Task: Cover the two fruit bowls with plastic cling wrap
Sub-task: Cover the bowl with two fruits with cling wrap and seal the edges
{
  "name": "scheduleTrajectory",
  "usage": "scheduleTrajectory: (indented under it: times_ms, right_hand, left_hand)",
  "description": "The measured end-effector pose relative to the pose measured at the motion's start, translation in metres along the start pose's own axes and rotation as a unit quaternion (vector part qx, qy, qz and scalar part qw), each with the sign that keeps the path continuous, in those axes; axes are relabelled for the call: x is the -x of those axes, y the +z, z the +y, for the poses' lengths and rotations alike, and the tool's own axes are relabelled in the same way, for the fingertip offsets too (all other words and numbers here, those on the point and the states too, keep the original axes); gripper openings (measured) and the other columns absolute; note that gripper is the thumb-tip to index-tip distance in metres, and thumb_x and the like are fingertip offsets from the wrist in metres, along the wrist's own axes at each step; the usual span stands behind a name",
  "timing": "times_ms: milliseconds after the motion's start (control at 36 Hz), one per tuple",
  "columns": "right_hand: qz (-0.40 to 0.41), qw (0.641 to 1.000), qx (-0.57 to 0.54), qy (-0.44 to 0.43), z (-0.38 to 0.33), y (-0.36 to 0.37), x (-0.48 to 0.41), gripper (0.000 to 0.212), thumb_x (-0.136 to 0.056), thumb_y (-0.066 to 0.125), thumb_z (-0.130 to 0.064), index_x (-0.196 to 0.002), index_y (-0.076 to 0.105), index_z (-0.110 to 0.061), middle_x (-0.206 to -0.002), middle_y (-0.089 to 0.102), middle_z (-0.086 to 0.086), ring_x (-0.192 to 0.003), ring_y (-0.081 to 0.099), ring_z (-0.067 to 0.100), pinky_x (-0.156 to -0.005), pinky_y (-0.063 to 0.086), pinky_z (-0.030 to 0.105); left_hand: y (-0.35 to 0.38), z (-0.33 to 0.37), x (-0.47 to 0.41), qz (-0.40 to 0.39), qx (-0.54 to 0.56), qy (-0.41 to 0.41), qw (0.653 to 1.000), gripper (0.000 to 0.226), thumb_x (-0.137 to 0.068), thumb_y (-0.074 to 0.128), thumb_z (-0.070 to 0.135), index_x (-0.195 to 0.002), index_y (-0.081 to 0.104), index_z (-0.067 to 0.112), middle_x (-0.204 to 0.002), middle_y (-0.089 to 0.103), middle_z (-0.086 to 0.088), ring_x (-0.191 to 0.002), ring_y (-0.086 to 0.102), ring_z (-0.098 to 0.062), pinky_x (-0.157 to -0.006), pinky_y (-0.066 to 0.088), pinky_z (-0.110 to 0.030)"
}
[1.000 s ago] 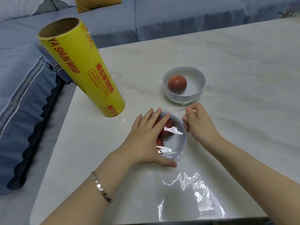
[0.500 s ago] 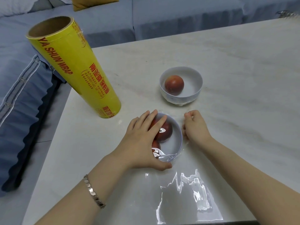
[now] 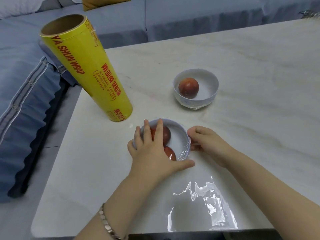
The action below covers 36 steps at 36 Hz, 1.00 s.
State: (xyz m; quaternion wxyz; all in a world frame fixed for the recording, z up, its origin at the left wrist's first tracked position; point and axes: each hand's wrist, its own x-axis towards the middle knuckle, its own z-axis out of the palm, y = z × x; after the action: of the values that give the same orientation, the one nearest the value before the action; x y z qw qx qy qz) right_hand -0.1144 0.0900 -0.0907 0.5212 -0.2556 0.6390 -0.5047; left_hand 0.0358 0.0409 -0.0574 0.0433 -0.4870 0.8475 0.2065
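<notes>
- Saw a pale, marble-look table (image 3: 242, 63) beneath both hands, with a blue sofa (image 3: 190, 19) past its far edge.
- Found the roll (image 3: 86, 70) of cling wrap beyond and left of the left hand, well apart from it. Stood on end, long axis rising from the table, open cardboard core uppermost. Read "YA SHUN WRAP" in red down its yellow side, beside red Chinese characters.
- Noted a loose sheet (image 3: 204, 205) of wrap lying wrinkled nearer than both hands, between the forearms, by the table's near edge.
- Found the left hand (image 3: 152, 153) laid over the near bowl (image 3: 174, 122), fingers straight across its rim, thumb stretched along its near side.
- Found the right hand (image 3: 206, 144) touching that bowl's right wall, fingers curled against crinkled film (image 3: 185, 151); could not tell a pinch from a press.
- Saw the far bowl (image 3: 207, 101) beyond the right hand, apart from it, with wrap crinkled round its foot and one red fruit (image 3: 188, 87) inside.
- Made out two red fruits (image 3: 165, 134) under the film between the hands, partly beneath the left fingers.
- Noted a metal bracelet (image 3: 108, 226) on the left wrist.
</notes>
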Motion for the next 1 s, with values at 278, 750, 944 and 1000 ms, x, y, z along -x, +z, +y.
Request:
scheduleTrajectory:
  times_ms: [278, 750, 944, 1000]
  right_hand:
    - [0.144, 0.987, 0.003, -0.070, -0.008, 0.015, 0.005, 0.021, -0.097, 0.035, -0.015, -0.077, 0.038, -0.016, -0.058, 0.046, 0.001, -0.046, 0.043, 0.010, -0.050, 0.040, 0.017]
    - [0.201, 0.970, 0.121, -0.056, 0.011, -0.003, 0.007, 0.022, -0.096, 0.036, -0.023, -0.074, 0.038, -0.022, -0.054, 0.044, 0.002, -0.041, 0.041, 0.011, -0.050, 0.029, 0.024]
    - [0.242, 0.946, 0.201, -0.079, 0.014, 0.002, -0.009, 0.017, -0.097, 0.039, -0.021, -0.097, 0.047, -0.007, -0.086, 0.051, 0.004, -0.082, 0.046, 0.022, -0.063, 0.023, 0.024]
    - [0.249, 0.943, 0.206, -0.077, 0.012, -0.002, -0.012, 0.017, -0.096, 0.043, -0.026, -0.091, 0.048, -0.011, -0.079, 0.054, 0.003, -0.079, 0.050, 0.024, -0.066, 0.029, 0.025]
  left_hand:
    - [-0.026, -0.036, -0.023, -0.097, -0.103, 0.220, 0.965, 0.140, -0.043, 0.076, 0.071, -0.139, -0.023, 0.045, -0.155, -0.023, 0.009, -0.142, -0.023, -0.015, -0.118, -0.005, -0.038]
    - [-0.019, -0.038, -0.023, -0.057, -0.113, 0.201, 0.971, 0.136, -0.039, 0.053, 0.084, -0.144, -0.018, 0.034, -0.153, -0.020, 0.011, -0.141, -0.015, -0.013, -0.118, 0.004, -0.042]
    - [-0.008, -0.029, -0.015, -0.013, -0.073, 0.155, 0.985, 0.132, -0.041, 0.050, 0.084, -0.143, -0.018, 0.037, -0.155, -0.013, 0.007, -0.142, -0.009, -0.015, -0.118, 0.008, -0.041]
    - [-0.005, -0.022, -0.012, -0.005, -0.062, 0.123, 0.990, 0.133, -0.044, 0.056, 0.083, -0.143, -0.018, 0.036, -0.156, -0.013, 0.006, -0.143, -0.008, -0.018, -0.117, 0.010, -0.045]
